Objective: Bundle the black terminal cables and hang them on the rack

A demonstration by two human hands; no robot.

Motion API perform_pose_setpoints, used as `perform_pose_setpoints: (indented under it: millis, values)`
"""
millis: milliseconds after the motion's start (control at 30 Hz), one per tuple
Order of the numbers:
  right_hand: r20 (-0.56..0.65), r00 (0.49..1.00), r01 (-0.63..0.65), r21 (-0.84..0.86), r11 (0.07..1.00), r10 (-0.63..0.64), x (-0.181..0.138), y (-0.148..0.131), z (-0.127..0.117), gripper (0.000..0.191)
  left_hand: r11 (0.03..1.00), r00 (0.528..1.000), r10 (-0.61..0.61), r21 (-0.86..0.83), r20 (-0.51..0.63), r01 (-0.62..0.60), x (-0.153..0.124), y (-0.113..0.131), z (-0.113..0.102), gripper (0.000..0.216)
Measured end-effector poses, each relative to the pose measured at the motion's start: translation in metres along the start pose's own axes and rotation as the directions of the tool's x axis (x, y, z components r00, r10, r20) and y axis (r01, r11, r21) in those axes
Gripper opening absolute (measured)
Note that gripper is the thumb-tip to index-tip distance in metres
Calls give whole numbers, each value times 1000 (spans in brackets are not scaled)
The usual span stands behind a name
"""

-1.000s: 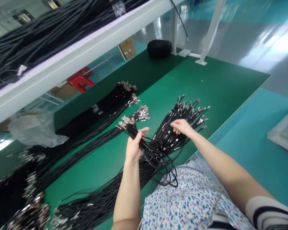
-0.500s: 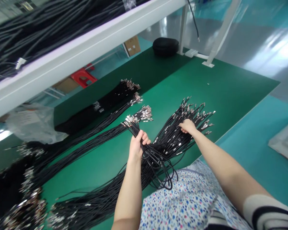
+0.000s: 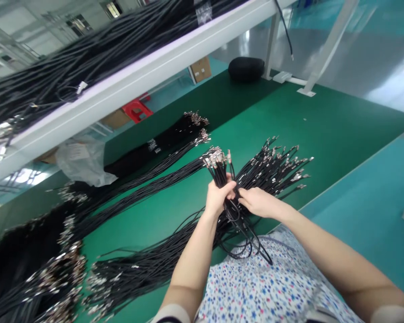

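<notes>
My left hand (image 3: 220,193) is wrapped round a bunch of black cables (image 3: 218,172), whose silvery and coppery connector ends stick up above the fist. Their lengths hang below it in loose loops towards the apron. Close against it, my right hand (image 3: 257,201) has its fingers pinched at a black cable beside the bunch; the fingertips are partly hidden. One cable end (image 3: 229,157) stands slightly apart from the others at the top. Beneath both hands, a large pile of black cables (image 3: 161,255) lies along the table, its connector ends (image 3: 286,163) fanned out to the right.
More cable bundles (image 3: 148,179) lie on the green table (image 3: 336,130) at the left and behind. A white shelf beam (image 3: 121,94) carrying black cables crosses the upper left. A black case (image 3: 245,68), a plastic bag (image 3: 82,161) and a shelf post (image 3: 330,47) are farther back.
My right hand has moved left from the fanned connector ends to the bunch in my left hand. A separate cable end now shows at the bunch's top. The view has shifted slightly.
</notes>
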State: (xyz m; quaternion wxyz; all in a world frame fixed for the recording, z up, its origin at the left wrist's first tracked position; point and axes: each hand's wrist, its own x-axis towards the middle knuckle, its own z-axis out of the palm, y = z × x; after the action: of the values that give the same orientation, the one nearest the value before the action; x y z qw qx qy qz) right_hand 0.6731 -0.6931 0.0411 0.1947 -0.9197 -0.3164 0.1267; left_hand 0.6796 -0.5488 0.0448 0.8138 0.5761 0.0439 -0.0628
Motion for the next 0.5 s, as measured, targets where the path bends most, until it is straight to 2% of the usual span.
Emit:
perform_pose_setpoints:
  millis: [100,167,200,267,300,333,367,433,467,500]
  values:
    - [-1,1000,19,-61,998,-19,-10,-21,1,19,991,1000,-7,137,-12,9,-11,4,-2,33]
    - [-28,999,35,-30,999,-36,-15,-25,1,18,975,1000,-23,220,5,21,-15,8,-4,25]
    - [-38,998,45,25,999,-44,-17,-22,2,16,968,1000,-22,252,12,19,-17,10,-5,24]
    - [-43,999,30,239,970,-21,-18,-3,7,16,957,1000,-2,291,16,-3,-19,16,-9,23]
    - [-44,998,-24,376,926,44,-17,12,10,17,954,1000,15,299,15,-19,-19,18,-12,23]
    - [-37,985,-127,501,856,168,-15,30,14,18,955,999,35,295,13,-37,-20,20,-14,21]
    - [-18,943,-256,595,762,331,-12,50,19,19,960,999,47,274,18,-51,-20,22,-17,21]
    - [29,775,-482,673,561,631,-3,88,28,24,984,997,31,173,64,-42,-19,22,-19,21]
    - [53,696,-556,672,489,717,2,105,33,29,995,995,8,102,97,-18,-19,21,-20,22]
    - [87,649,-607,658,445,756,9,117,38,34,999,991,-19,30,133,16,-18,19,-19,24]
